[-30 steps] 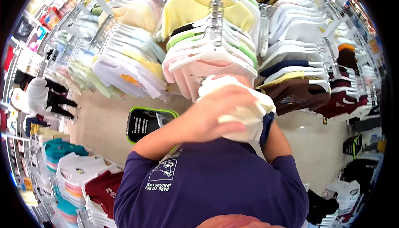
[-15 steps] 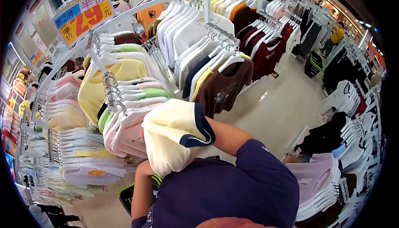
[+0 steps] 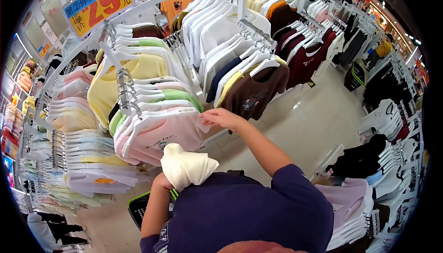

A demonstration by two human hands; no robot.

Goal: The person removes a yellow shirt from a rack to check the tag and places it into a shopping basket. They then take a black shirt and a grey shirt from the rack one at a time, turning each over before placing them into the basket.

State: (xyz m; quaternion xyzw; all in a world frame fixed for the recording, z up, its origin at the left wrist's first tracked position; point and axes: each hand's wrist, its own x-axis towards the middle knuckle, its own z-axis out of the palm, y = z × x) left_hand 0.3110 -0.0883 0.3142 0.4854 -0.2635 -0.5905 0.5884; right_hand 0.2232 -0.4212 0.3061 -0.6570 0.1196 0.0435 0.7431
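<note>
A cream garment (image 3: pixel 187 166) hangs bunched over my left hand (image 3: pixel 162 181), which is closed on it in front of my chest; the fabric hides most of the fingers. My right hand (image 3: pixel 224 118) reaches out to the rack, its fingertips pinched at the sleeve edge of a pink T-shirt (image 3: pixel 159 133). That T-shirt has a small print on its front and hangs on a white hanger (image 3: pixel 150 114) at the near end of a rail (image 3: pixel 125 89). Green and white tops hang just behind it.
A brown T-shirt (image 3: pixel 256 89) hangs on the neighbouring rail. A price sign (image 3: pixel 99 4) stands above the rack. A black and green basket (image 3: pixel 138 209) is below my left arm, and another basket (image 3: pixel 355 76) stands in the aisle. Lilac tops (image 3: pixel 344 202) hang at right.
The cream garment with navy trim, earlier spread over my right hand, is now bunched at my left hand, lower down. My right hand has come out of it and reached the pink T-shirt.
</note>
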